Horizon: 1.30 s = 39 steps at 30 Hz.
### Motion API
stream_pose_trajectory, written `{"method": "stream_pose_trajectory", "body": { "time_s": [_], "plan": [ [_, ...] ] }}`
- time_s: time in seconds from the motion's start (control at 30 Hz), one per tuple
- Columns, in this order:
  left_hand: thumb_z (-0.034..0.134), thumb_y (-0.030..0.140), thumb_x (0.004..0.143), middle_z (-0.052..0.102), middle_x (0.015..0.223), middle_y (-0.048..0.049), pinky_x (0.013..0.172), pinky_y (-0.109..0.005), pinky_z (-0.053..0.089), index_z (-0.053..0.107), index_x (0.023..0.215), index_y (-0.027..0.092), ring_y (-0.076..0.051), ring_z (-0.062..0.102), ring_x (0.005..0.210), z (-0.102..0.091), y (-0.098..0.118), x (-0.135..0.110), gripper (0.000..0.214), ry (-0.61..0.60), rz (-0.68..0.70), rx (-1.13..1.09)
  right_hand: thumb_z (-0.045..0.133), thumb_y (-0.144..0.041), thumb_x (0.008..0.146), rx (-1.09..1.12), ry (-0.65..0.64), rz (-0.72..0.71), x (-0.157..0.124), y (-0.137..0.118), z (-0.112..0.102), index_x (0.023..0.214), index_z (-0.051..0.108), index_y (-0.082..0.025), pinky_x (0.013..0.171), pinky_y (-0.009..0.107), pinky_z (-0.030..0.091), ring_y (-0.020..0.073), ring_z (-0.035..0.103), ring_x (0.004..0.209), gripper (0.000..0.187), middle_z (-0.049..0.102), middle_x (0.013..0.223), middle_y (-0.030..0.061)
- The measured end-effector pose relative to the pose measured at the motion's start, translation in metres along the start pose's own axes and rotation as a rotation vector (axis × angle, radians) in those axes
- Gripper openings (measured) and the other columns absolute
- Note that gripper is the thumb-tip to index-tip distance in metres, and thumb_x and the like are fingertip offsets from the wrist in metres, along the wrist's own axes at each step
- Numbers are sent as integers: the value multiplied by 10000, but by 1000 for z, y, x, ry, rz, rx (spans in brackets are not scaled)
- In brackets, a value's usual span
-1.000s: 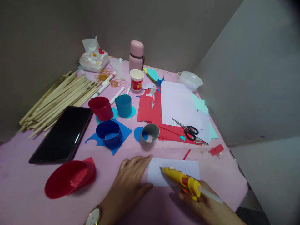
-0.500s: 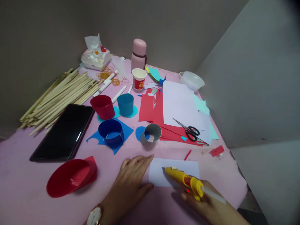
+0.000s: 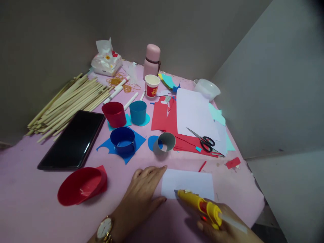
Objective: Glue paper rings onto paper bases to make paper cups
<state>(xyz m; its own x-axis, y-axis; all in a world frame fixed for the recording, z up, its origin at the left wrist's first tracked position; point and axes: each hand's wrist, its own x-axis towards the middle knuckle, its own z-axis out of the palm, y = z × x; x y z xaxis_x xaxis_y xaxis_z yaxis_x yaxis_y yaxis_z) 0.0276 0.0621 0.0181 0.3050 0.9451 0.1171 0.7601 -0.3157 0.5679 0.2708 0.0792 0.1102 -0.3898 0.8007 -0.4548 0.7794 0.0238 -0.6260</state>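
Note:
In my right hand (image 3: 217, 219) is a yellow hot glue gun (image 3: 197, 202) with a clear glue stick out of its back and a small red light lit. Its nozzle hangs over or touches the lower part of a white paper rectangle (image 3: 187, 179); I cannot tell which. Flat on the table, my left hand (image 3: 144, 189) lies with fingers stretched at the paper's left edge. Just beyond stands a grey paper ring (image 3: 165, 145) beside a blue paper disc (image 3: 152, 143). A red paper ring (image 3: 82, 187) sits to the left on red paper.
Scissors (image 3: 206, 141) lie on stacked red and white sheets (image 3: 194, 111). Blue (image 3: 123, 140), red (image 3: 114, 114) and teal (image 3: 138, 112) paper rings stand left of centre. Further left are a black tablet (image 3: 73, 140) and wooden sticks (image 3: 68, 98). A paper cup (image 3: 152, 86) and pink flask (image 3: 152, 60) stand behind.
The glue gun's nozzle has moved down the white paper toward its near edge. My left hand stays almost in place, and the view has shifted slightly.

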Motion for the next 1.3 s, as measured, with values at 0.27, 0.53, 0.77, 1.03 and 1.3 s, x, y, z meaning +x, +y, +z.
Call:
{"method": "stream_pose_trajectory", "body": {
  "time_s": [0.27, 0.53, 0.77, 1.03, 1.3],
  "plan": [
    [627, 339, 839, 543, 1343, -82, 997, -401, 257, 294, 1420, 201, -263, 446, 1211, 1, 0, 0, 684, -6, 6, -36, 635, -368, 774, 16, -25, -64, 5, -4, 7, 840, 733, -250, 630, 249, 563, 205, 692, 656, 167, 743, 716, 12],
    [578, 426, 868, 536, 1344, -83, 988, -404, 273, 268, 1429, 226, -261, 436, 1218, 3, -2, -1, 672, 10, 18, -70, 660, -336, 748, 20, -61, -51, 17, -3, 19, 897, 713, -225, 756, 317, 556, 236, 699, 710, 193, 734, 707, 27],
    [645, 353, 832, 541, 1338, -63, 993, -401, 264, 278, 1418, 234, -254, 441, 1212, 3, 0, -1, 702, -1, 1, -76, 651, -312, 749, 67, -37, -59, 12, 1, 19, 879, 728, -261, 731, 290, 547, 236, 699, 747, 159, 737, 697, 7],
    [572, 425, 870, 542, 1334, -78, 994, -411, 276, 285, 1419, 238, -263, 446, 1212, 1, 0, -1, 647, -16, -12, -103, 636, -335, 759, 10, -115, -32, 22, -15, 13, 911, 700, -228, 772, 321, 540, 228, 685, 706, 196, 733, 752, 28],
    [689, 261, 777, 523, 1360, -67, 1018, -438, 276, 269, 1423, 250, -266, 431, 1233, 2, 2, -2, 771, -48, -59, -108, 573, -345, 830, 32, -74, -82, 31, -17, 11, 902, 691, -225, 694, 273, 542, 205, 675, 710, 183, 729, 744, 22]
  ]
}}
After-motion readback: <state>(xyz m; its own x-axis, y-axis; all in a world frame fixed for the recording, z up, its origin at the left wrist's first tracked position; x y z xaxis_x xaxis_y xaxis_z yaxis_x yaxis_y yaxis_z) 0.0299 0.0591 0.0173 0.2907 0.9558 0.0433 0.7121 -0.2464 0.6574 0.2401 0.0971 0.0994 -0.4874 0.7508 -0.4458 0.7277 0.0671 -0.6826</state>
